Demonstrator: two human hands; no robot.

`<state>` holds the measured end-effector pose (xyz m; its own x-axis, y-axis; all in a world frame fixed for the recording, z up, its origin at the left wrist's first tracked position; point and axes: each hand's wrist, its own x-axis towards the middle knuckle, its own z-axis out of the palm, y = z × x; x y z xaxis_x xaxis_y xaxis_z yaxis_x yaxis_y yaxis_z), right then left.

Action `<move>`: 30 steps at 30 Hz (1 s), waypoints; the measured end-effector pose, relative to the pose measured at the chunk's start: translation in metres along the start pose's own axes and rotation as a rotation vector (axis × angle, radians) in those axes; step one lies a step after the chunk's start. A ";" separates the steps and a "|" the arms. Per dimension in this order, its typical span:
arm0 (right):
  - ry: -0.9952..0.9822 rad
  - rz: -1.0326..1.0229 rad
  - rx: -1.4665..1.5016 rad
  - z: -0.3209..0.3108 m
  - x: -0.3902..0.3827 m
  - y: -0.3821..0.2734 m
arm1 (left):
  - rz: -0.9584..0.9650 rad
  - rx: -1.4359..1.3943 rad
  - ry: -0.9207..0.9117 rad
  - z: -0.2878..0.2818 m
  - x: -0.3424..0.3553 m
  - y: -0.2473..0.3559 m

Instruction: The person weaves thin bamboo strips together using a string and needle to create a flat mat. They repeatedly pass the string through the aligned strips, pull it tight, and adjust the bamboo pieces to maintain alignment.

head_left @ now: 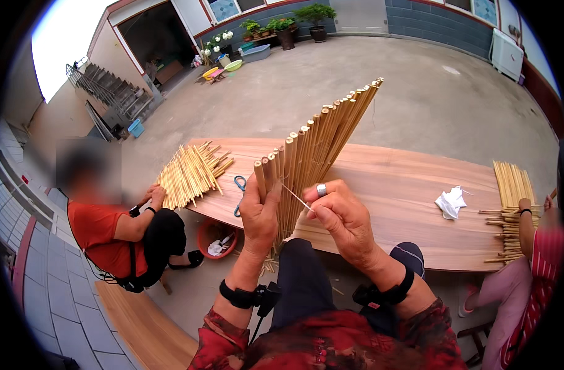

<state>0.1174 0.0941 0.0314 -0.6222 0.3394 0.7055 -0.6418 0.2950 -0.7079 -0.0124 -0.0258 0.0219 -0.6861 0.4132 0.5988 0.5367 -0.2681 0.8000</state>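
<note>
An upright row of straw-coloured sticks [322, 139], with pale cut tops slanting up to the right, stands before me over the table's near edge. My left hand [260, 216] is closed on the left end of the row, thumb in front. A thin white string [297, 195] runs from the sticks beside that thumb to my right hand [340, 219], whose thumb and forefinger pinch it just right of the row. Blue-handled scissors [238, 183] lie on the wooden table [405, 185] to the left, partly hidden behind my left hand.
Co-workers [109, 228] [541, 271] sit at both sides, with stick piles [192, 176] [510, 185]. White crumpled paper [449, 202] lies on the table's right. A red basin [209, 237] and wooden bench [121, 320] are low left; plants [285, 34] line the far wall.
</note>
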 end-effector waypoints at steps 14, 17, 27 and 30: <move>-0.072 -0.420 0.004 0.062 0.026 0.014 | -0.158 -0.088 0.099 -0.020 -0.013 -0.034; -0.046 -0.409 -0.014 0.074 0.019 0.019 | -0.182 -0.102 0.102 -0.025 -0.016 -0.037; -0.097 -0.370 0.032 0.072 0.021 0.017 | -0.195 -0.159 0.172 -0.025 -0.009 -0.022; -0.036 -0.325 -0.017 0.059 0.022 0.021 | -0.171 -0.240 0.207 -0.019 0.007 -0.011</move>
<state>0.0636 0.0557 0.0341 -0.4013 0.1933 0.8953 -0.8021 0.3979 -0.4454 -0.0322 -0.0363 0.0182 -0.8539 0.2914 0.4311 0.2922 -0.4171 0.8606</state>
